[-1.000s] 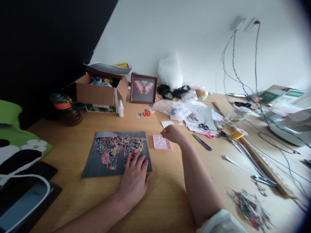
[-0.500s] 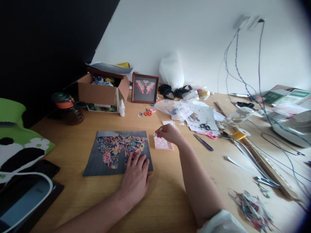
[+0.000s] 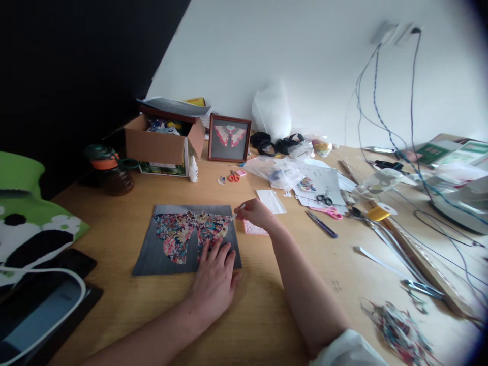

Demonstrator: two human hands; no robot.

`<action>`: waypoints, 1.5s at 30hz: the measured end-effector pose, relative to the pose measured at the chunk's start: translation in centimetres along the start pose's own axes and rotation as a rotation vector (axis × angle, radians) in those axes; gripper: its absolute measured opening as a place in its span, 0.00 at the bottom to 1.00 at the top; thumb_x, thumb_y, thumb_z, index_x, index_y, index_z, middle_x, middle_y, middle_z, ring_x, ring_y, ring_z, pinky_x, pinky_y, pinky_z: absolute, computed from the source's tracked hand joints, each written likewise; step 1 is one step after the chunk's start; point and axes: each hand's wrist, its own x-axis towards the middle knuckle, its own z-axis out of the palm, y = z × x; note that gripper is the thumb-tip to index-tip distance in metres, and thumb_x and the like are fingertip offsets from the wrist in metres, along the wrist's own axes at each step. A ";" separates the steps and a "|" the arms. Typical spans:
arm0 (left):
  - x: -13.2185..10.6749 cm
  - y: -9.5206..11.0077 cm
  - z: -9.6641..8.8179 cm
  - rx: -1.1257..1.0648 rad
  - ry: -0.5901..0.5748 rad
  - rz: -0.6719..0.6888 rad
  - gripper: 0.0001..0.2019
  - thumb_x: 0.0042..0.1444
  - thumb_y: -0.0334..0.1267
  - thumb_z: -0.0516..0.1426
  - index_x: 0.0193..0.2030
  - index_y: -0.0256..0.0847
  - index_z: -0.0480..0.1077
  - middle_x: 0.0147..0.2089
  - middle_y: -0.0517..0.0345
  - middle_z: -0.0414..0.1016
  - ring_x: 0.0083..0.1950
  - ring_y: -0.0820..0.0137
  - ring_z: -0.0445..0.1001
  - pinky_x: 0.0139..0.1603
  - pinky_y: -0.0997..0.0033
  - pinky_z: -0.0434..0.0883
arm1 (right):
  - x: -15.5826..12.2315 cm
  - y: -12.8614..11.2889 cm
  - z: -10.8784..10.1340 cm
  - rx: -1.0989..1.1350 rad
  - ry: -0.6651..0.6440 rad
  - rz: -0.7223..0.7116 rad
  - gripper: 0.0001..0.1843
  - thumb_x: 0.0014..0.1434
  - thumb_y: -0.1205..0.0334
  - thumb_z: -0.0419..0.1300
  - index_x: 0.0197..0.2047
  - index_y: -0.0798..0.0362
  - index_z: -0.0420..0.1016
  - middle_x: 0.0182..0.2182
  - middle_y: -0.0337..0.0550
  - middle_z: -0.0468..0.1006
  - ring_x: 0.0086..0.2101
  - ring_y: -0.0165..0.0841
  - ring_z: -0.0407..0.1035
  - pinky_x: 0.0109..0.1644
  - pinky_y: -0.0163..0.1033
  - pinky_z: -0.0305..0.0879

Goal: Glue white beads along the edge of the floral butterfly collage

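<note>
A dark grey sheet (image 3: 147, 256) lies on the table, bearing a floral fabric collar piece (image 3: 173, 236) with a row of small pearl-like beads along its top edge. My left hand (image 3: 215, 272) rests flat with fingers spread over the sheet's lower right and the collar's right half. My right hand (image 3: 254, 212) is closed in a pinch on a thin whitish tool (image 3: 235, 215), too small to name; its tip is by the collar's upper right corner. Partly hidden under that hand sits a pink tray (image 3: 255, 230) of tiny pale beads.
A white glue bottle (image 3: 193, 170), orange scissors (image 3: 234, 177) and a framed collar picture (image 3: 229, 138) stand or lie behind. To the right are a purple-handled tool (image 3: 322, 224), pink scissors (image 3: 328, 212), a yellow ribbon spool (image 3: 379, 211) and fabric scraps (image 3: 400, 330). A phone (image 3: 46, 315) lies left.
My right hand has moved left, from over the bead tray to the collar's upper right corner, still pinching the thin tool. My left hand stays on the sheet.
</note>
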 end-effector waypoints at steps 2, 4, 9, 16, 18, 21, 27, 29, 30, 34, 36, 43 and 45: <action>0.0 0.0 0.0 -0.001 0.002 0.001 0.18 0.59 0.37 0.57 0.55 0.34 0.70 0.62 0.47 0.67 0.68 0.52 0.56 0.70 0.41 0.47 | 0.1 0.2 0.1 -0.005 0.002 -0.004 0.12 0.58 0.63 0.60 0.25 0.58 0.79 0.24 0.45 0.80 0.25 0.30 0.71 0.29 0.32 0.60; 0.0 0.0 -0.1 -0.002 0.000 -0.001 0.18 0.59 0.38 0.56 0.56 0.34 0.70 0.63 0.47 0.67 0.68 0.52 0.55 0.71 0.41 0.47 | 0.3 0.4 0.2 -0.012 0.002 -0.003 0.13 0.58 0.62 0.60 0.25 0.58 0.79 0.23 0.45 0.80 0.25 0.30 0.71 0.29 0.32 0.60; 0.0 0.0 -0.3 -0.002 -0.014 -0.001 0.18 0.59 0.37 0.56 0.56 0.34 0.70 0.62 0.47 0.67 0.68 0.52 0.56 0.70 0.41 0.47 | 0.5 0.7 0.3 -0.003 0.000 -0.002 0.13 0.58 0.62 0.60 0.25 0.58 0.79 0.24 0.45 0.80 0.24 0.30 0.71 0.29 0.32 0.61; -0.1 -0.1 0.0 0.001 0.014 0.004 0.18 0.59 0.37 0.56 0.56 0.35 0.70 0.62 0.47 0.67 0.67 0.52 0.56 0.70 0.42 0.48 | 0.3 0.4 0.1 -0.025 -0.003 -0.006 0.13 0.58 0.61 0.61 0.25 0.59 0.79 0.24 0.46 0.80 0.24 0.30 0.71 0.29 0.32 0.60; 0.0 -0.1 -0.1 0.001 0.008 0.003 0.19 0.59 0.37 0.56 0.56 0.35 0.69 0.62 0.47 0.67 0.67 0.52 0.56 0.70 0.41 0.48 | 0.3 0.4 0.2 -0.027 -0.006 -0.003 0.13 0.58 0.61 0.60 0.25 0.58 0.78 0.24 0.46 0.80 0.25 0.31 0.71 0.29 0.32 0.61; 0.0 0.0 -0.1 0.004 0.000 0.002 0.19 0.59 0.37 0.56 0.56 0.34 0.69 0.63 0.47 0.66 0.68 0.52 0.55 0.70 0.41 0.47 | 0.3 0.6 0.3 -0.020 -0.013 -0.003 0.14 0.58 0.61 0.60 0.25 0.58 0.78 0.24 0.45 0.80 0.24 0.31 0.72 0.29 0.32 0.62; -0.1 0.1 -0.2 0.000 -0.011 -0.005 0.18 0.60 0.37 0.55 0.56 0.34 0.70 0.62 0.48 0.67 0.68 0.53 0.55 0.71 0.42 0.47 | 0.4 0.7 0.3 0.007 -0.026 -0.014 0.14 0.59 0.61 0.61 0.25 0.58 0.78 0.24 0.46 0.80 0.24 0.30 0.71 0.29 0.31 0.63; -0.1 0.0 -0.2 -0.001 -0.017 -0.004 0.18 0.60 0.37 0.55 0.56 0.34 0.70 0.63 0.47 0.67 0.68 0.53 0.55 0.71 0.42 0.46 | 0.4 0.6 0.3 0.033 -0.021 -0.016 0.13 0.59 0.62 0.60 0.25 0.59 0.78 0.24 0.46 0.80 0.24 0.30 0.71 0.29 0.31 0.63; -0.1 0.0 -0.2 0.000 -0.017 -0.005 0.19 0.60 0.37 0.55 0.56 0.34 0.69 0.63 0.47 0.66 0.68 0.53 0.55 0.71 0.42 0.46 | 0.3 0.5 0.3 0.038 -0.013 -0.015 0.13 0.59 0.63 0.60 0.25 0.59 0.78 0.24 0.46 0.80 0.24 0.30 0.71 0.29 0.31 0.63; 0.0 0.0 -0.3 -0.002 -0.015 -0.003 0.19 0.60 0.38 0.56 0.56 0.34 0.69 0.63 0.47 0.66 0.68 0.53 0.55 0.71 0.42 0.46 | 0.5 0.6 0.4 0.002 0.026 -0.016 0.13 0.58 0.62 0.60 0.25 0.59 0.78 0.24 0.46 0.80 0.24 0.30 0.71 0.30 0.31 0.62; 0.1 0.0 -0.3 -0.002 -0.013 -0.002 0.18 0.60 0.38 0.55 0.56 0.34 0.69 0.63 0.47 0.66 0.68 0.53 0.55 0.71 0.42 0.46 | 0.6 0.9 0.5 -0.031 0.036 -0.022 0.13 0.58 0.61 0.60 0.25 0.58 0.79 0.23 0.45 0.80 0.24 0.30 0.71 0.29 0.32 0.62; 0.0 0.0 -0.3 -0.002 -0.017 -0.007 0.18 0.60 0.37 0.55 0.56 0.34 0.70 0.63 0.47 0.66 0.68 0.52 0.56 0.70 0.42 0.47 | 0.6 0.8 0.5 -0.074 0.032 -0.008 0.13 0.58 0.60 0.60 0.25 0.58 0.79 0.24 0.45 0.80 0.25 0.32 0.72 0.30 0.33 0.61; -0.1 0.0 -0.3 -0.001 -0.012 -0.005 0.18 0.60 0.37 0.55 0.56 0.34 0.69 0.63 0.47 0.66 0.68 0.52 0.56 0.70 0.42 0.47 | 0.5 0.7 0.5 -0.074 0.027 -0.009 0.13 0.58 0.60 0.60 0.26 0.58 0.79 0.24 0.45 0.80 0.25 0.32 0.72 0.30 0.33 0.62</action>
